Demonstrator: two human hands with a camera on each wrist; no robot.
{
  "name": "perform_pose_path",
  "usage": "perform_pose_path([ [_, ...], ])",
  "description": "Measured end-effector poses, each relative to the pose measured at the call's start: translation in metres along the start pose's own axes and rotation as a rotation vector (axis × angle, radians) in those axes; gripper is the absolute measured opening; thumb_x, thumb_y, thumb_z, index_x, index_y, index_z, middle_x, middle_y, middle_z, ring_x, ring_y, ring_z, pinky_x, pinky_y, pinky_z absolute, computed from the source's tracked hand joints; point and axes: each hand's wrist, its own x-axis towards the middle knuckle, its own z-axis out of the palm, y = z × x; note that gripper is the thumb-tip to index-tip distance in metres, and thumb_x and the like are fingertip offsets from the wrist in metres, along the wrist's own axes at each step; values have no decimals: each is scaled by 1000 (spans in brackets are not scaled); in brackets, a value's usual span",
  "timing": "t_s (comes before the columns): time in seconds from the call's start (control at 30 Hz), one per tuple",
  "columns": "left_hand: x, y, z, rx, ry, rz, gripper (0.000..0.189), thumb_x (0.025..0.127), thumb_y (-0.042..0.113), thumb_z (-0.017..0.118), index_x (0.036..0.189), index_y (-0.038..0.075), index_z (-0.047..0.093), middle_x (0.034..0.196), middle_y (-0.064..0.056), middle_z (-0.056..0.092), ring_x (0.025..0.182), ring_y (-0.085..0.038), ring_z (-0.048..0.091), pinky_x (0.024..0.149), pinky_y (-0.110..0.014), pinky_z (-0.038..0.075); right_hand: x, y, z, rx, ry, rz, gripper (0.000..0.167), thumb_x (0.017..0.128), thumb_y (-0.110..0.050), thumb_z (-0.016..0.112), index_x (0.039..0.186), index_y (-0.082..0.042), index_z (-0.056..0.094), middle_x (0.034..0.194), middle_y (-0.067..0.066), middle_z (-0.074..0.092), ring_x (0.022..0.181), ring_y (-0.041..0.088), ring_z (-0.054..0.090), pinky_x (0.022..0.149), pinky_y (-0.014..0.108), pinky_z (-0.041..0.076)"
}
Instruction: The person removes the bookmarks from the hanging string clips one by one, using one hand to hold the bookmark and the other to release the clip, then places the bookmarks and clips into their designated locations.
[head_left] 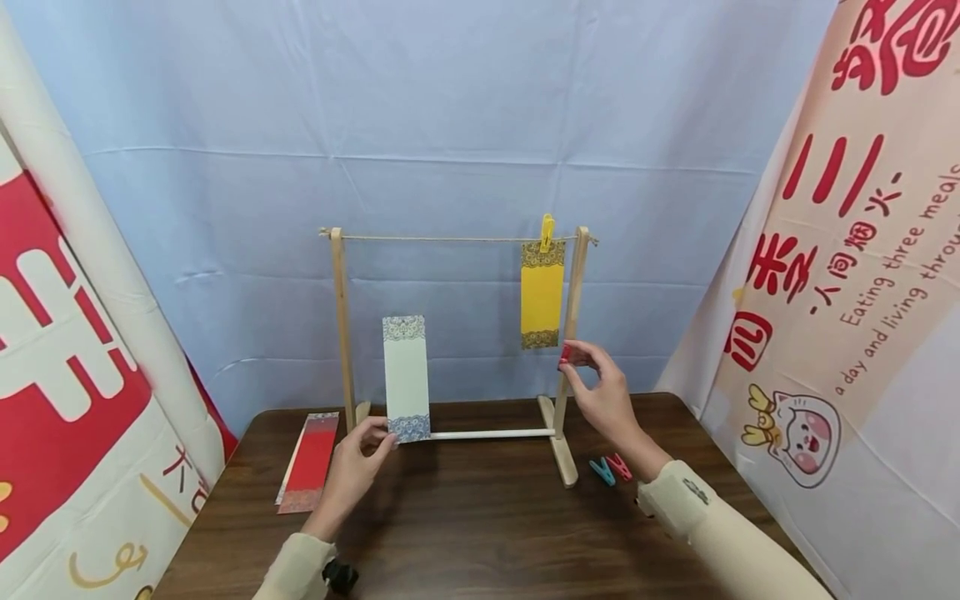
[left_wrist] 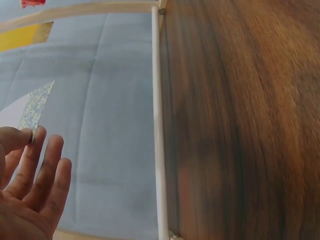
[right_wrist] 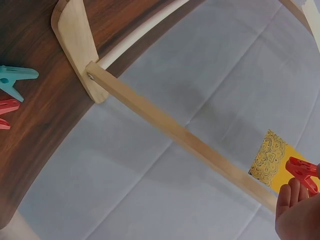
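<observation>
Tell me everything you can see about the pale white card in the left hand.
The tall, pale white rectangular card looks like stiff paper, plain in the middle, with ornate lace-like bands across both ends, the lower one bluer. It is held nearly upright, below the thin beige string, with no clothespin on it. The person's bare left hand pinches its lower left corner between thumb and fingers. Its back cannot be seen.

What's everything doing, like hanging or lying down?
Yellow card: hanging from string
Yellow clip: gripping yellow card
White card: in left hand
Red clip: in right hand
Red card: lying flat
Blue clip: lying on table
Pink clip: lying on table
String: stretched tight
Stand: upright
</observation>
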Motion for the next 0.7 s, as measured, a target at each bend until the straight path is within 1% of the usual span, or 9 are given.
perform_pose_path([
  [0.13,-2,-1,-5,9,1,-9,25,98,7,80,121,7,72,93,-3,79,86,-19,76,77,-24,58,-3,3,-4,6,0,2,44,95,7,78,137,0,68,115,13,73,104,31,70,95,34,55],
  [0.23,-2,-1,-9,5,0,-8,26,97,5,80,121,6,72,93,-4,79,86,-26,77,75,-24,58,-5,4,-5,-7,-9,5,44,94,8,78,137,3,67,115,14,72,104,31,70,96,33,56],
  [0.37,-4,-1,-13,1,-12,-11,27,97,4,81,122,5,71,94,-6,80,87,-29,77,74,-24,58,-10,5,-7,-19,-14,13,44,94,8,78,136,4,66,115,14,72,104,32,70,96,32,56],
  [0.47,-6,0,-15,13,-13,-18,28,96,5,81,123,6,72,95,-6,80,87,-26,77,75,-24,58,-13,7,-9,-18,-7,13,43,95,7,78,137,2,67,115,14,72,104,32,69,96,33,55],
  [0.6,-10,-1,-19,35,0,-36,28,96,4,81,122,6,72,96,-6,80,86,-25,77,77,-23,59,-18,8,-11,-23,-1,13,43,95,8,77,137,1,67,115,14,72,104,33,69,96,35,55],
  [0.7,-13,-3,-21,54,5,-54,28,95,4,82,122,7,73,97,-5,80,87,-22,76,79,-23,59,-22,7,-13,-29,1,21,44,95,8,77,137,1,67,115,14,72,104,33,69,96,34,55],
])
